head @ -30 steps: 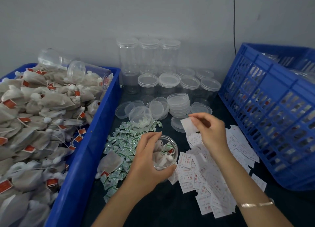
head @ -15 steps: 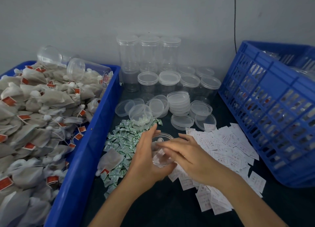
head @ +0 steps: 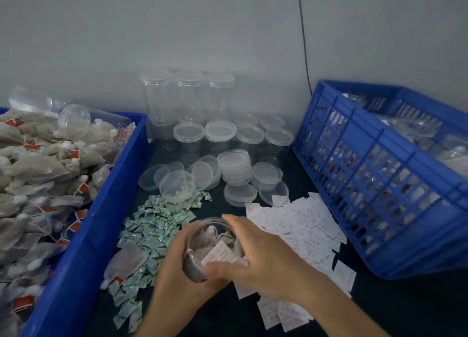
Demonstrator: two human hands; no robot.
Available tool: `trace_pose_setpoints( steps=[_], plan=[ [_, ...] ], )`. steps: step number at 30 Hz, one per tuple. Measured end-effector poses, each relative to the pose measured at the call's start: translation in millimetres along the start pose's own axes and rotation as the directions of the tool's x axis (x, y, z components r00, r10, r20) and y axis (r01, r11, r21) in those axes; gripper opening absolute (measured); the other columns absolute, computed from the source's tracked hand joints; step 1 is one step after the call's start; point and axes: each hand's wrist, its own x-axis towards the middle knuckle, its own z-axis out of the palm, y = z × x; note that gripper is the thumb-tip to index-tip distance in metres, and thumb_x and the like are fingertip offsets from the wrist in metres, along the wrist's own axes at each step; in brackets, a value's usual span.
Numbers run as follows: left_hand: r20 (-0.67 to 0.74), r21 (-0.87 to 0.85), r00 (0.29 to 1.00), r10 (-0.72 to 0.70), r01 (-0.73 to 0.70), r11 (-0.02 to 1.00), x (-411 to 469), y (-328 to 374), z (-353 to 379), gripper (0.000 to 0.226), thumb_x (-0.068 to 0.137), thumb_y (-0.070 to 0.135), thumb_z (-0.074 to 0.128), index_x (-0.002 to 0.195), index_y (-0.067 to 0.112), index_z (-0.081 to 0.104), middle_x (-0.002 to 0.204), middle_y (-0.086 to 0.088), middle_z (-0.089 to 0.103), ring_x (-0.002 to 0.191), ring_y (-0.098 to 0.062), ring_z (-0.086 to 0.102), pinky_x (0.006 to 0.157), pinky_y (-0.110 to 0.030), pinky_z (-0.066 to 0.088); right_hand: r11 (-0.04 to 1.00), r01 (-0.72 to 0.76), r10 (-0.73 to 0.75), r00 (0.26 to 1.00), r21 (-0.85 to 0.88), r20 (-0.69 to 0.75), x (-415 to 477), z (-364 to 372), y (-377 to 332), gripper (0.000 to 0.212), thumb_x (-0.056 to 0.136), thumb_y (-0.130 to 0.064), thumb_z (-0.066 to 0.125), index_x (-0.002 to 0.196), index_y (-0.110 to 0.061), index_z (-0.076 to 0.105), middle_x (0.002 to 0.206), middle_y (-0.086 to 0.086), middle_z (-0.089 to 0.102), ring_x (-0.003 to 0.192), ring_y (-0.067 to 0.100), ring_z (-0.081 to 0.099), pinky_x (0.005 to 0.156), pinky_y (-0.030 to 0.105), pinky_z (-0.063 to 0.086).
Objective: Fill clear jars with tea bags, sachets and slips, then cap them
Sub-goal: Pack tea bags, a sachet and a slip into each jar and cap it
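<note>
My left hand [head: 177, 271] wraps round the side of a clear jar [head: 210, 221], tilted with its open mouth toward me. My right hand [head: 263, 263] lies across the right of that mouth, thumb at the near rim and forefinger reaching to the far rim; whether it grips the jar or only rests there I cannot tell. Inside the jar I see grey tea bags [head: 202, 243] and a white slip [head: 218, 254] printed in red on top of them.

Both hands hover over the dark bench [head: 392, 306]. Under and to the right of my right hand spreads a heap of white slips [head: 298, 225]. To the left of the jar lies a scatter of green-and-white sachets [head: 157, 225], with one loose tea bag [head: 126, 263] on its near edge. At the far end of the sachets stands an open jar [head: 177, 187] with a few sachets in it.

Along the left runs a blue tray [head: 83, 248] piled with tea bags [head: 30, 179] bearing red tags; two jars [head: 76, 121] lie on their sides on the pile's far end. On the right sits a blue slatted crate [head: 379, 184].

Beyond the sachets are loose clear lids [head: 235, 164], some stacked, some lying flat. Behind them stand capped jars [head: 220, 131], and behind those taller stacks of jars [head: 188, 96] against the grey wall [head: 152, 32], down which a thin black cable [head: 302, 32] runs.
</note>
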Motion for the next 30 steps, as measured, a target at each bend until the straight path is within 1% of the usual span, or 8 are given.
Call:
trace_pose_setpoints(
  steps=[4, 8, 13, 19, 21, 25, 27, 30],
  plan=[
    [0.089, -0.088, 0.974, 0.206, -0.198, 0.976, 14, 53, 20, 0.072, 0.053, 0.026, 0.078, 0.120, 0.027, 0.054, 0.117, 0.014, 0.065, 0.103, 0.000, 0.064, 0.078, -0.007, 0.049, 0.997, 0.038, -0.053, 0.977, -0.074, -0.206, -25, -38, -4, 0.102, 0.070, -0.092, 0.045, 0.151, -0.036, 0.019, 0.143, -0.021, 0.039, 0.123, 0.002, 0.048, 0.103, 0.033, 0.045],
    [0.175, -0.189, 0.910, 0.376, -0.344, 0.920, 30, 103, 54, 0.068, 0.058, 0.025, 0.076, 0.121, 0.027, 0.050, 0.117, 0.020, 0.062, 0.107, 0.004, 0.060, 0.080, -0.004, 0.046, 0.988, 0.020, -0.081, 0.909, -0.152, -0.408, -60, -90, -2, 0.092, 0.068, -0.091, 0.044, 0.142, -0.037, 0.035, 0.127, -0.024, 0.049, 0.108, -0.002, 0.055, 0.093, 0.028, 0.049],
    [0.342, -0.293, 0.809, 0.477, -0.391, 0.872, 53, 156, 93, 0.059, 0.075, 0.027, 0.074, 0.127, 0.031, 0.048, 0.118, 0.021, 0.062, 0.110, 0.004, 0.059, 0.084, -0.004, 0.044, 0.989, -0.055, -0.029, 0.833, -0.134, -0.552, -105, -159, 17, 0.081, 0.065, -0.087, 0.050, 0.129, -0.039, 0.053, 0.110, -0.024, 0.061, 0.089, -0.008, 0.057, 0.082, 0.024, 0.046],
    [0.478, -0.248, 0.708, 0.519, -0.458, 0.854, 93, 202, 142, 0.048, 0.091, 0.040, 0.058, 0.135, 0.025, 0.046, 0.127, 0.016, 0.059, 0.122, -0.003, 0.053, 0.102, -0.026, 0.045, 0.993, -0.105, 0.026, 0.667, -0.060, -0.745, -146, -231, 40, 0.067, 0.060, -0.081, 0.058, 0.112, -0.038, 0.065, 0.087, -0.022, 0.066, 0.060, -0.005, 0.058, 0.056, 0.006, 0.039],
    [0.469, -0.167, 0.727, 0.501, -0.484, 0.859, 109, 209, 157, 0.050, 0.090, 0.044, 0.057, 0.135, 0.023, 0.046, 0.129, 0.016, 0.056, 0.124, 0.001, 0.049, 0.107, -0.030, 0.042, 0.985, -0.161, 0.052, 0.591, -0.055, -0.805, -153, -259, 55, 0.073, 0.057, -0.084, 0.055, 0.112, -0.038, 0.065, 0.087, -0.024, 0.066, 0.070, -0.007, 0.061, 0.062, 0.007, 0.041],
    [0.511, -0.048, 0.739, 0.440, -0.486, 0.873, 141, 207, 182, 0.031, 0.095, 0.026, 0.056, 0.126, 0.024, 0.053, 0.126, 0.016, 0.056, 0.120, 0.002, 0.050, 0.108, -0.025, 0.040, 0.954, -0.297, 0.110, 0.459, -0.035, -0.882, -154, -317, 95, 0.077, 0.066, -0.084, 0.059, 0.120, -0.029, 0.064, 0.090, -0.022, 0.058, 0.084, -0.001, 0.057, 0.074, 0.021, 0.040],
    [0.551, 0.023, 0.733, 0.398, -0.490, 0.871, 155, 204, 194, 0.022, 0.097, 0.022, 0.054, 0.118, 0.027, 0.054, 0.121, 0.022, 0.053, 0.116, 0.003, 0.048, 0.101, -0.017, 0.040, 0.926, -0.379, 0.156, 0.404, -0.009, -0.901, -144, -342, 117, 0.071, 0.076, -0.075, 0.065, 0.124, -0.024, 0.064, 0.096, -0.014, 0.060, 0.092, 0.011, 0.055, 0.080, 0.027, 0.038],
    [0.565, 0.127, 0.749, 0.346, -0.493, 0.861, 177, 201, 210, 0.020, 0.099, 0.016, 0.051, 0.111, 0.031, 0.053, 0.119, 0.021, 0.052, 0.106, 0.000, 0.047, 0.084, -0.009, 0.041, 0.886, -0.464, 0.220, 0.408, 0.007, -0.886, -113, -369, 147, 0.074, 0.077, -0.072, 0.066, 0.128, -0.019, 0.060, 0.124, 0.003, 0.062, 0.110, 0.022, 0.057, 0.085, 0.029, 0.038]
  ],
)
